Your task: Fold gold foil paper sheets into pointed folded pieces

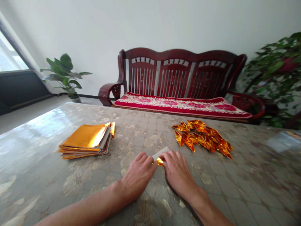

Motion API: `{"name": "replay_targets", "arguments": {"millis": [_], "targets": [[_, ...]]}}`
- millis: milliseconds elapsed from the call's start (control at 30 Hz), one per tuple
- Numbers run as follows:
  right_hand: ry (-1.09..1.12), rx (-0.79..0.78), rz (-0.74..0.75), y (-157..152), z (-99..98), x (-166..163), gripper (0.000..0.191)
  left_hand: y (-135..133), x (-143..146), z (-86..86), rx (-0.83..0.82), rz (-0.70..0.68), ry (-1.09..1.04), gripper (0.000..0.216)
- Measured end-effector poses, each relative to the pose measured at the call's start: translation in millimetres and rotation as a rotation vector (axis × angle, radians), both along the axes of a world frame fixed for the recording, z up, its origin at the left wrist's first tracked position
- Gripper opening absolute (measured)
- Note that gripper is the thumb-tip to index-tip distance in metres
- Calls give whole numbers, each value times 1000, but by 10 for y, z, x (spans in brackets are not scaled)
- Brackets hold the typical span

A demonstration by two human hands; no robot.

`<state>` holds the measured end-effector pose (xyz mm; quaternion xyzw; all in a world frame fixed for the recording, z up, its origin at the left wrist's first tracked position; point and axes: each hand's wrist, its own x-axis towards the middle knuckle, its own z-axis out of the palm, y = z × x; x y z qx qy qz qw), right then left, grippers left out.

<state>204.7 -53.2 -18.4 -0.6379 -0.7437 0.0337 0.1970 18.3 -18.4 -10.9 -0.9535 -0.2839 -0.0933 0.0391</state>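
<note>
Between my hands, on the table, lies a sheet of gold foil paper [160,161], its grey back showing beyond my fingers and a shiny gold edge turned up near me. My left hand [141,171] grips its left side with closed fingers. On the right side, my right hand [176,168] holds the same sheet, fingers bent over it. Most of the sheet is hidden under the hands. To the left rests a stack of gold foil paper [86,136], slightly uneven. Several folded gold paper pieces [204,138] with pointed ends lie in a heap at the right.
A patterned cover lies over the table [94,185]. At its right edge is a clear plastic packet [284,141]. Behind the table stands a dark red wooden bench [174,73] with a red floral cushion [181,104]. Potted plants [67,75] flank it.
</note>
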Motion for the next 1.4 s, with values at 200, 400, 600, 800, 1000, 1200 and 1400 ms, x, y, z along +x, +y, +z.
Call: {"name": "replay_targets", "arguments": {"millis": [200, 400, 600, 800, 1000, 1200, 1400], "targets": [[33, 46, -20, -2, -38, 11, 20, 6, 0, 16, -59, 2, 10, 21], [59, 53, -33, 4, -55, 23, 15, 6, -9, 27, -83, -3, 8, 22], [51, 58, -15, 1, -15, 11, 8, 1, -9, 22, -81, -7, 14, 23], [48, 83, -3, 0, -29, 11, 7, 6, -1, 10, -79, 2, 14, 23], [24, 67, -21, 7, -37, 1, 7, 20, 19, 22, -79, 13, 38, 21], [24, 39, -9, -9, -14, 18, 17, 29, 31, 37, -66, 2, 53, 29], [25, 76, -66, -26, -54, 104, 26, -4, 25, -16, -69, 9, 58, 26]]}}
